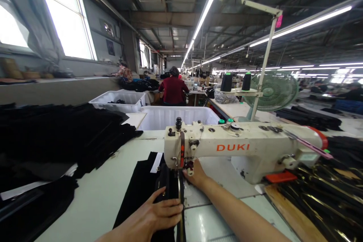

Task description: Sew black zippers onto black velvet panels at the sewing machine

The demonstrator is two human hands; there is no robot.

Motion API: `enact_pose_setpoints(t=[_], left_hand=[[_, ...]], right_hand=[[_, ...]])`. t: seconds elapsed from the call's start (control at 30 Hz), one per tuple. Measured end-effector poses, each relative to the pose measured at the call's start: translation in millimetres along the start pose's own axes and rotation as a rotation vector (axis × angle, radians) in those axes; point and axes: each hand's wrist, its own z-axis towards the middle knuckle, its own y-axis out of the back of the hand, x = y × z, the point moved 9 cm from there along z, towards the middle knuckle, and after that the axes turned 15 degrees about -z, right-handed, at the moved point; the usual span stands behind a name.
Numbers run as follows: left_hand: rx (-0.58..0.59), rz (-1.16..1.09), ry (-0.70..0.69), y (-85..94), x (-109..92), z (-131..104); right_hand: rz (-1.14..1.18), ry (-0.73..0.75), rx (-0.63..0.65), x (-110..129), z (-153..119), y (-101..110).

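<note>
My left hand (159, 211) lies with its fingers stretched over a black fabric piece (133, 185) on the sewing table. Under its fingertips runs a black zipper tape (179, 189) with a gold-coloured line, leading up to the needle area. A white strip (157, 162) shows on the fabric's far end. My right hand (198, 177) is beside the presser foot, right of the zipper tape. Part of it is hidden behind the head of the white sewing machine (207, 145), so its grip does not show clearly.
Stacked black fabric pieces (51, 136) cover the left side. White plastic bins (178, 115) stand beyond the machine. More zipper tapes (320, 196) lie at right near a red tray (280, 176). Pink-handled tweezers (312, 145) rest on the machine. A person (173, 89) sits ahead.
</note>
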Motion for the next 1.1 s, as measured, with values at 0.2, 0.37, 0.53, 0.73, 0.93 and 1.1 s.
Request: enact_pose_setpoints(t=[0.2,0.37,0.53,0.73,0.93,1.1], left_hand=[[-0.211,0.200,-0.081,-4.4,18.9,-6.9],[-0.220,0.295,-0.135,-24.0,53.1,-3.2],[-0.241,0.232,-0.102,-15.3,58.4,0.6],[-0.265,0.194,-0.021,16.6,37.9,5.3],[-0.240,0.229,-0.011,37.1,32.6,10.4],[-0.198,0.188,-0.053,20.4,56.3,12.6]], right_hand=[[0.069,0.245,0.079,25.0,-54.4,30.4],[0.088,0.402,0.117,47.7,-74.6,33.3],[0.029,0.393,0.062,43.7,-68.0,22.5],[0.074,0.390,-0.002,40.3,-68.0,28.1],[0.147,0.441,0.004,44.4,-63.9,38.6],[0.225,0.489,-0.015,46.5,-68.5,36.8]])
